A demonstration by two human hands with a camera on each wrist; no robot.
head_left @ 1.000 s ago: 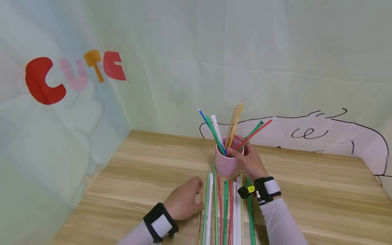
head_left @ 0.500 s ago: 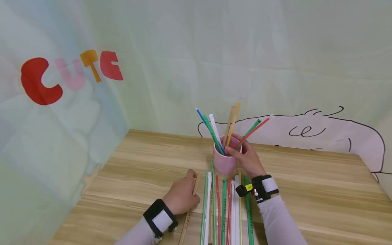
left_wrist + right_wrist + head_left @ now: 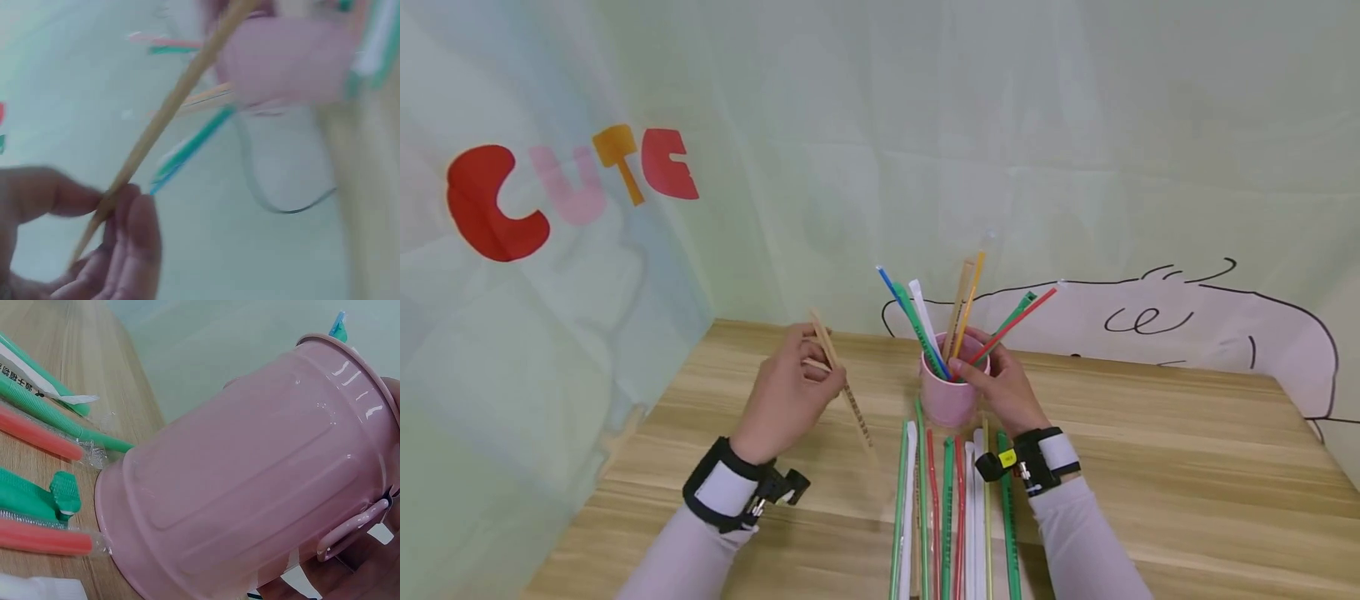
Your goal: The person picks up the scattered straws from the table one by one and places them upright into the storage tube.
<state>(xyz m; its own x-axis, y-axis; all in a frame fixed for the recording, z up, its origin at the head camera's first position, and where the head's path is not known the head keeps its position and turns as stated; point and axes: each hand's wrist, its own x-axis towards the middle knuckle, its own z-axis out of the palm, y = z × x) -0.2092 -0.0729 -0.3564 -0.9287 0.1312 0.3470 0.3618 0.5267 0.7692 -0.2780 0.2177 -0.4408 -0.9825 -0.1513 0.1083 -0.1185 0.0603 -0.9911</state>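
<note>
pinching one brown straw, a row of straws left

your left hand holds it between thumb and fingers, left of the pink cup; your right hand grips that cup near the table's far edge. several upright straws fill it, so you look partway; the row toward the near edge lies outside.

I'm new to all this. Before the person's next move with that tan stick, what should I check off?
Assuming the stick is probably headed for the cup:

1. Tan stick held: ok, the left hand pinches it.
2. Pink cup steadied: ok, the right hand grips it by the rim.
3. Cup upright on the table: ok.
4. Stick over the cup: not ok, the head view shows it off to the left.
5. Long green straw clear of the cup: cannot tell, its tip ends right at the base.
6. Cup's inside bottom free: cannot tell, hidden.
</note>
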